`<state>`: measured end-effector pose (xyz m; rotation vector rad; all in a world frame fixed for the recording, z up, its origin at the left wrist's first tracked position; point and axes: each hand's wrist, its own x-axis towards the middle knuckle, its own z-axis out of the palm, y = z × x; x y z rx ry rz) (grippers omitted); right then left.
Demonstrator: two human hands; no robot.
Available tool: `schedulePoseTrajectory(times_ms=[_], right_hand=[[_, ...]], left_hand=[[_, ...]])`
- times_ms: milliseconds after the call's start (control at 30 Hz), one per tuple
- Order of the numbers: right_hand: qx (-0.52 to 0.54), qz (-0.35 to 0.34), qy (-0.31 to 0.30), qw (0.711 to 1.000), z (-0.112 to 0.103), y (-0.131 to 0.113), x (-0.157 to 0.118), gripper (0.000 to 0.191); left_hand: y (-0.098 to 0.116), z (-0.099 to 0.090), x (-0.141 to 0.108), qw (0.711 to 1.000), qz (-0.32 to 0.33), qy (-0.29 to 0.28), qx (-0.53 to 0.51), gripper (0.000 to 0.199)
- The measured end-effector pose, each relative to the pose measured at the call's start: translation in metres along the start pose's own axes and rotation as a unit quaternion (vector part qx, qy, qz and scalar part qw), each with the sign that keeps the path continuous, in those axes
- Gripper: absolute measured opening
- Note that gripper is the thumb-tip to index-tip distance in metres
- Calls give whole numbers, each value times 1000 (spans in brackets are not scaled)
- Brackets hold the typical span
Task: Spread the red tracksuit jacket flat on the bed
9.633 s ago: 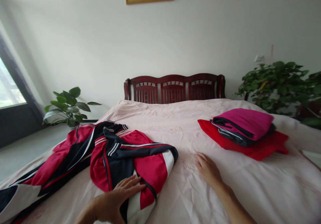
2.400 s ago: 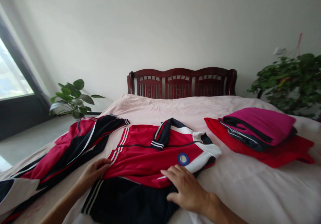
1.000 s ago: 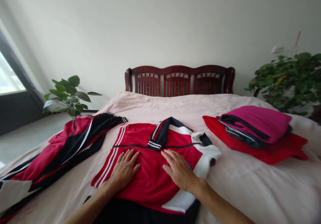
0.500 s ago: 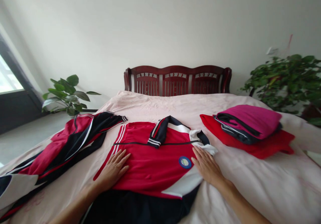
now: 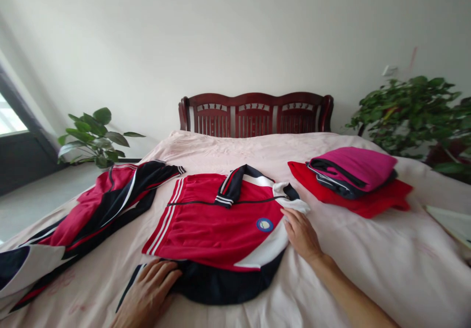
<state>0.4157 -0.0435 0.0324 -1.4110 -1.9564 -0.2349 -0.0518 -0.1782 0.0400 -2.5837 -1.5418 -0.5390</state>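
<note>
A red, white and navy zip jacket (image 5: 206, 230) lies spread on the bed, a round blue badge (image 5: 264, 224) on its chest. Its far sleeve (image 5: 230, 190) is folded across the front; the near navy sleeve (image 5: 228, 284) stretches along the lower side. My left hand (image 5: 150, 286) is over that near sleeve close to its cuff, fingers bent onto the cloth and thumb mostly hidden. At the white shoulder below the collar, my right hand (image 5: 303, 235) touches the jacket with loosely extended fingers.
A second jacket (image 5: 110, 205) lies rumpled on the left of the pink bedsheet (image 5: 221, 149). To the right is a stack of folded clothes (image 5: 353, 176), magenta on top. A dark wooden headboard (image 5: 253, 112) stands behind. Green plants flank the bed.
My left hand has moved from the jacket's red hem down to the near sleeve by the cuff. My right hand stays at the shoulder. The view has shifted slightly.
</note>
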Motion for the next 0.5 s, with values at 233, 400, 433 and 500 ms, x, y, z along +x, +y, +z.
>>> schedulePoseTrajectory(times_ms=[233, 400, 433, 500], right_hand=[[89, 21, -2, 996, -35, -27, -39, 37], [181, -70, -90, 977, -71, -84, -78, 41], [196, -83, -101, 972, -79, -99, -85, 45], [217, -63, -134, 965, -100, -131, -97, 56]], left_hand=[[46, -35, 39, 881, -220, -95, -407, 35], [106, -50, 66, 636, -320, -19, -701, 50], [122, -50, 75, 587, -315, -33, -745, 50], [156, -50, 94, 524, -265, -69, -807, 46]])
